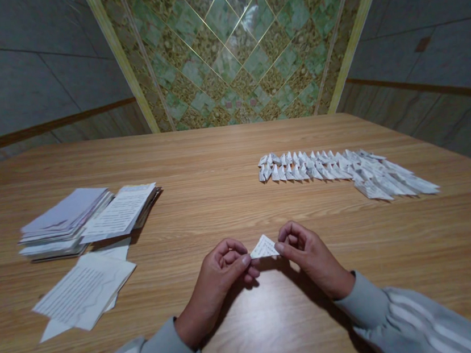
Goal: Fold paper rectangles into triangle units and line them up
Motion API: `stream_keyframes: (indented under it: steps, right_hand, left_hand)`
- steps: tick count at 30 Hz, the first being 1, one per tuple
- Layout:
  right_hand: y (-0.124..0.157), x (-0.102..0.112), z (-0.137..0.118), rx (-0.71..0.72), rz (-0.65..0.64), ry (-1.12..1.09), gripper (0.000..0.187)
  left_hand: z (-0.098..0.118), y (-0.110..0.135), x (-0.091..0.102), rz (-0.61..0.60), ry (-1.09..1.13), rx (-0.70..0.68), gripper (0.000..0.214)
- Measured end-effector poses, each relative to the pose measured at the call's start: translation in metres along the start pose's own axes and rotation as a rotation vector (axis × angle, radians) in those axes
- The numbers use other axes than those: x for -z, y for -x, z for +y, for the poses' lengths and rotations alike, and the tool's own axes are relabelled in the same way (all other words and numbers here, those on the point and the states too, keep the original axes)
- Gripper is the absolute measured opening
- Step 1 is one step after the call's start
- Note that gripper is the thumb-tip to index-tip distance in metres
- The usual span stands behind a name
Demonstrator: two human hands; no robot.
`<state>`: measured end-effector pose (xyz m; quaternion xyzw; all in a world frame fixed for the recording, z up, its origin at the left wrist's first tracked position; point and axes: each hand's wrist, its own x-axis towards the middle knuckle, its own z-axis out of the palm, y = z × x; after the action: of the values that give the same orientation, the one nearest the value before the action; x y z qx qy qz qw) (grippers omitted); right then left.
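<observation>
Your grey striped sleeves (407,316) filled the bottom edge of the frame, one toward each corner. Just above them, at lower centre, your left hand (219,276) and right hand (309,253) met over the tabletop (233,159). Both hands were curled nearly closed. Each pinched one lower corner of a small triangle (263,247) of folded printed paper between thumb and forefinger, with the other fingers tucked under. The triangle sat between the two hands, point up, low over the wood; whether it touched the tabletop could not be told.

At right of centre, well apart from your hands, a row (338,169) of similar folded white pieces lay packed side by side, running toward the right edge of the frame. At middle left lay a stack (64,220) of papers, with a second pile of printed pages leaning against its right side. Below that, at lower left, a few loose sheets (84,289) lay overlapping on the wood, text side up. Beyond the far edge of the tabletop, at top centre, stood a wall (240,44) of green and gold diamond tiles between grey panels.
</observation>
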<state>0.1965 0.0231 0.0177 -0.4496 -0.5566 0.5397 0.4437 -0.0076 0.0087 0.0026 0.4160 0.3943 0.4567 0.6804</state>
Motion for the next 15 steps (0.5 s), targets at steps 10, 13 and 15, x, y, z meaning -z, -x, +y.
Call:
stream_keyframes:
  steps: [10, 13, 15]
  right_hand:
    - [0.0013, -0.0025, -0.0016, 0.044, -0.01, 0.036, 0.022]
    - [0.0011, -0.0016, -0.0007, 0.02, -0.023, 0.009, 0.025]
    - [0.0009, -0.0005, -0.0002, -0.005, -0.031, -0.008, 0.027]
  left_hand:
    - [-0.0001, 0.0011, -0.0013, 0.07, -0.061, -0.023, 0.03]
    - [-0.0001, 0.0009, -0.0013, 0.083, -0.108, -0.054, 0.028]
    - [0.0013, 0.0012, -0.0012, 0.049, -0.178, -0.067, 0.023]
